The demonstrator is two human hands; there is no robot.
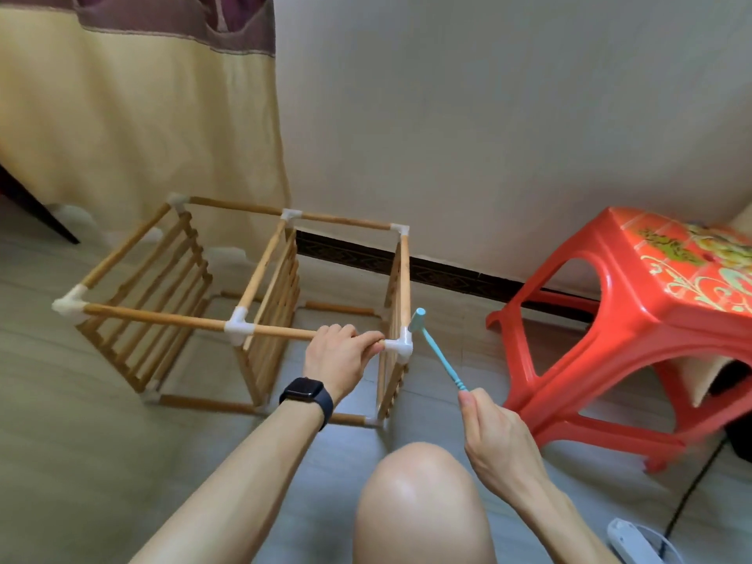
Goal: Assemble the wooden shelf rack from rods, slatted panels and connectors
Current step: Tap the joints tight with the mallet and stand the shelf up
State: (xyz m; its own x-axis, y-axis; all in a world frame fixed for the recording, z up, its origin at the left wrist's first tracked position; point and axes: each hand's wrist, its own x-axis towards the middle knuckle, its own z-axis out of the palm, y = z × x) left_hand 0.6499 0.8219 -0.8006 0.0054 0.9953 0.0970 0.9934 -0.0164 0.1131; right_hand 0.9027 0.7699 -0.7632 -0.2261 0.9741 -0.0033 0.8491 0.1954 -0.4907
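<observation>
The wooden shelf rack (171, 319) lies on its side on the floor, built of rods, three slatted panels and white connectors. My left hand (339, 358) grips the near top rod just left of the front right corner connector (401, 346). My right hand (494, 429) pinches the end of a small light-blue plastic hammer (437, 352). The hammer head sits right beside that corner connector, at its upper right side.
A red plastic stool (635, 319) stands close on the right. A white wall with a dark skirting board runs behind the rack, and a yellow curtain (134, 116) hangs at the left. My bare knee (421, 506) is at the bottom; a white power strip (632, 541) lies bottom right.
</observation>
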